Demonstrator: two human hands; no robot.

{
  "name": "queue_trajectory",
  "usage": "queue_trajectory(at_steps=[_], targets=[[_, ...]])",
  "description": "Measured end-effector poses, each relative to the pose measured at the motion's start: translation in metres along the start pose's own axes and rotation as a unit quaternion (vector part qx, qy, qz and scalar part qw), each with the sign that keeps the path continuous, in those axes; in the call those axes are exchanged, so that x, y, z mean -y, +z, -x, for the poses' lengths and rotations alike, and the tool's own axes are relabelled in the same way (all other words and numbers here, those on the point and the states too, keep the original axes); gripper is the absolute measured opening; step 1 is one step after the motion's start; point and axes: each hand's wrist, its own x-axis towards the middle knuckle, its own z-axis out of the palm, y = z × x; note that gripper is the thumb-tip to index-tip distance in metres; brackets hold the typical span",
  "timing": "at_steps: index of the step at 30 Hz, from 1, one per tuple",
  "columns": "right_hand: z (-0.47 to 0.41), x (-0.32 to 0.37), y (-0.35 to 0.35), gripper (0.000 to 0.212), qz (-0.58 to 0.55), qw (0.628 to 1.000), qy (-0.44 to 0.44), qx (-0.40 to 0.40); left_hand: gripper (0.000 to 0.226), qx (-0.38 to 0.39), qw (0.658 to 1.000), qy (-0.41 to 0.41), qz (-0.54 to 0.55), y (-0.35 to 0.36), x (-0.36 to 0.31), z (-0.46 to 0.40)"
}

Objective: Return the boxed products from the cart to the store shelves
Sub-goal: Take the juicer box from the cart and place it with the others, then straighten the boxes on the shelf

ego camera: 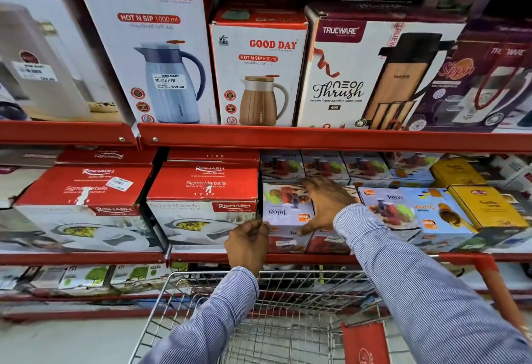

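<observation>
Squarely on the middle shelf, topping a short stack of like cartons: a pale Juicer box, wedged between the red Rishabh casserole box to its left and a row of more juicer cartons to its right. Probably light for its bulk, judging by thin printed cardboard; stiff along edges and corners, likely to dent if squeezed mid-panel; glossy print perhaps a little slick. Best taken by opposite side faces near the corners, or pressed flat from the top and front. Left hand at the lower front-left corner of the box, fingers curled loosely, thumb and fingertips touching the carton's edge rather than clamped round it. Right hand spread wide and flat over the top right of the box, fingers splayed toward the back, thumb down along the front; pressing or steadying, by the look of it, not gripping. Hands apart, one on each side of the carton. Striped sleeves reaching across a wire cart parked against the shelving, basket bare of boxes as far as visible. Above, jug cartons lined along the upper shelf.
</observation>
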Motion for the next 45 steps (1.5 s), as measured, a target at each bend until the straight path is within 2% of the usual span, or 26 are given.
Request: queue_trajectory(at_steps=[4, 17, 20, 22, 25, 28, 31, 34, 38, 45], targets=[[-0.001, -0.001, 0.001, 0.122, 0.001, 1.0, 0.0, -0.02, 0.023, 0.0, 1.0, 0.002, 0.0, -0.001, 0.001, 0.0], [0.004, 0.003, 0.004, 0.13, 0.01, 1.0, 0.006, -0.015, 0.027, 0.021, 0.999, 0.034, -0.029, -0.013, 0.007, 0.003], [0.017, 0.018, 0.008, 0.12, -0.06, 0.996, 0.016, -0.071, 0.018, -0.014, 0.998, 0.064, -0.018, -0.044, 0.01, 0.006], [0.028, 0.038, 0.013, 0.098, -0.192, 0.972, 0.017, -0.134, 0.012, -0.068, 0.994, 0.08, -0.002, -0.076, 0.014, 0.005], [0.04, 0.075, 0.028, 0.078, -0.366, 0.906, 0.017, -0.212, 0.016, -0.144, 0.986, 0.086, 0.014, -0.122, 0.018, -0.01], [0.04, 0.114, 0.037, 0.08, -0.506, 0.843, 0.041, -0.177, 0.024, -0.165, 0.984, 0.062, -0.006, -0.153, 0.018, -0.032], [0.032, 0.14, 0.037, 0.085, -0.612, 0.775, 0.076, -0.138, 0.04, -0.104, 0.993, 0.035, -0.05, -0.168, 0.024, -0.048], [0.026, 0.146, 0.04, 0.078, -0.624, 0.767, 0.085, -0.125, 0.056, -0.06, 0.994, 0.027, -0.091, -0.166, 0.03, -0.052], [0.032, 0.154, 0.036, 0.056, -0.629, 0.762, 0.082, -0.132, 0.073, -0.02, 0.99, 0.042, -0.135, -0.168, 0.034, -0.054], [0.039, 0.163, 0.033, 0.044, -0.618, 0.769, 0.077, -0.144, 0.07, -0.008, 0.986, 0.057, -0.154, -0.174, 0.032, -0.055]])
